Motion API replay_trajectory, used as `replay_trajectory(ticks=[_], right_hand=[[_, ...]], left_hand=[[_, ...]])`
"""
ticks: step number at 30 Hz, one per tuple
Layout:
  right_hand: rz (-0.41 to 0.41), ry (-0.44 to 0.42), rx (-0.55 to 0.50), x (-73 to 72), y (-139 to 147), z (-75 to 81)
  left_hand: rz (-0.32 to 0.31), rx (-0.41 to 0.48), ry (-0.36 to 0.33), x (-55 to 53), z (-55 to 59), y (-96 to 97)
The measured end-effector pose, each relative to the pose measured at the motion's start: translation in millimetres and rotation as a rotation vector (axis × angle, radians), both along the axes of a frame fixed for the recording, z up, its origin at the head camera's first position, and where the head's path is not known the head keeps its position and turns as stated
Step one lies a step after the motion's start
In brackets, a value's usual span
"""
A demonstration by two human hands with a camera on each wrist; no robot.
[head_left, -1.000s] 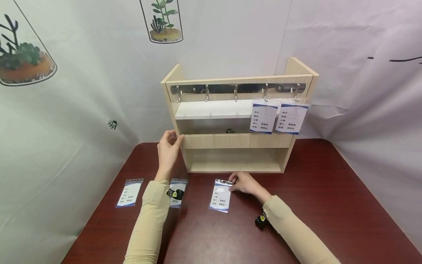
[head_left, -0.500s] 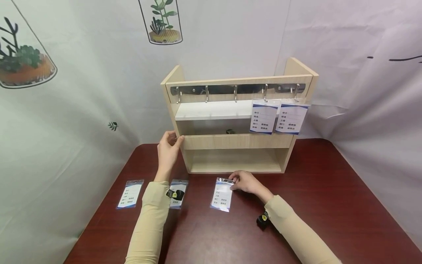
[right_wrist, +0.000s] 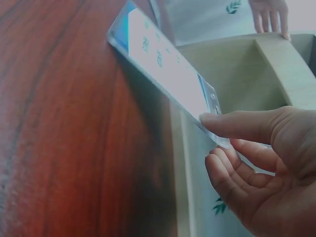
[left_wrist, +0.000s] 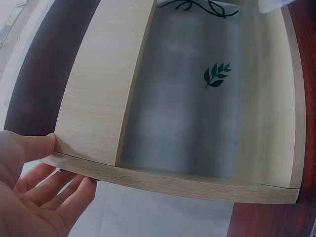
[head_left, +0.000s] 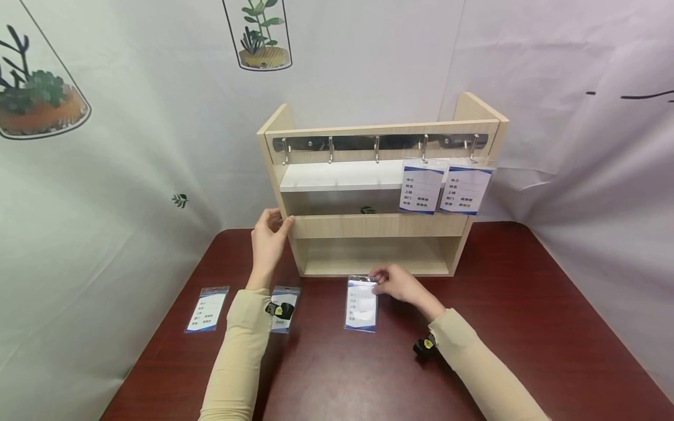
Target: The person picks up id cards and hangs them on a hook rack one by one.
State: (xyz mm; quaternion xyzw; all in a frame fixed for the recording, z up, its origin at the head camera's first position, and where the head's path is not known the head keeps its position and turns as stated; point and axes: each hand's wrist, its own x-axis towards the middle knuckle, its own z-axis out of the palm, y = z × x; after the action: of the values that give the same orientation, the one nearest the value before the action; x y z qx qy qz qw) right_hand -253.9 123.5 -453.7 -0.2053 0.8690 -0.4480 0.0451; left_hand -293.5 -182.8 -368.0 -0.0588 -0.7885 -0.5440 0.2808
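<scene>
My right hand [head_left: 398, 283] pinches the top right corner of a clear badge holder [head_left: 361, 305] with a white and blue card. In the right wrist view the badge holder [right_wrist: 163, 69] slants up off the table, thumb on its face. My left hand [head_left: 270, 238] grips the left side panel of a light wooden shelf [head_left: 368, 226]. The left wrist view shows that thumb on the front of the panel [left_wrist: 173, 183] and the fingers behind it. Two badge holders, left [head_left: 421, 188] and right [head_left: 466, 189], hang from the shelf's right-hand hooks.
A metal rail with several hooks [head_left: 376, 149] runs along the shelf's top; its left hooks carry nothing. On the dark red table [head_left: 337, 374] lie a badge holder [head_left: 207, 309] at the left and another [head_left: 286, 292], partly hidden by my left wrist. Patterned cloth [head_left: 368, 58] hangs behind.
My right hand has moved slightly up and toward the shelf, taking the badge holder with it; the badge now stands more upright. My left hand has stayed on the shelf's side.
</scene>
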Motion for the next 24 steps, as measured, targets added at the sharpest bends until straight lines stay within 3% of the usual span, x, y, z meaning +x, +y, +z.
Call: replay_trajectory(ticks=[15,24], right_hand=[[-0.059,0.095,-0.039,14.9,-2.3,25.0],[-0.037,0.106,-0.062,18.8,0.9,30.4]], left_hand=[[-0.004,0.001,0.002,-0.5,0.1,-0.8],[-0.003,-0.015,0.0,1.1,-1.3,-1.3]])
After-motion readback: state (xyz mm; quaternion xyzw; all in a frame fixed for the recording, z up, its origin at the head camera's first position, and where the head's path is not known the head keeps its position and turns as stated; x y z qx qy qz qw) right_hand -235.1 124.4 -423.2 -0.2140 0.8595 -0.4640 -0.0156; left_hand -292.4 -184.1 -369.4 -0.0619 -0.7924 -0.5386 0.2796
